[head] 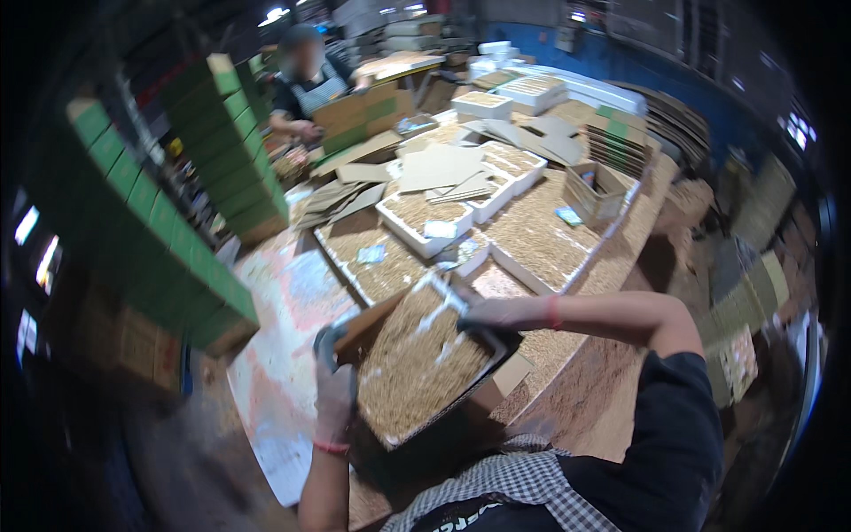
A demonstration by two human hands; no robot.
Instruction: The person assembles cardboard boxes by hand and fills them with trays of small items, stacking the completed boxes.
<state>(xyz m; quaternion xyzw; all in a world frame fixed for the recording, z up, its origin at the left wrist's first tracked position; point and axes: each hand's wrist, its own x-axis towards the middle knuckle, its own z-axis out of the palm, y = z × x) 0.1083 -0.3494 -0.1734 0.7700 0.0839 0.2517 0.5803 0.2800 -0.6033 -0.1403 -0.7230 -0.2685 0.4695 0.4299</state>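
Between my two gloved hands is a cardboard box (432,425) holding a white-edged block of tan, straw-like sticks or stems (422,359); it is tilted and close to my body. My left hand (336,379) grips the box's left side, fingers over its upper corner. On the far right side my right hand (492,312) is closed over the rim, partly blurred. Just beyond the box lie white foam trays (425,246) filled with the same tan material, with small printed packets (371,254) on top.
Tall stacks of green cartons (159,219) stand at the left. A co-worker (309,86) handles a flat cardboard carton (365,116) across the table. Cardboard sheets (442,166), an open small box (595,193) and stacked folded cartons (615,143) lie on the worktable.
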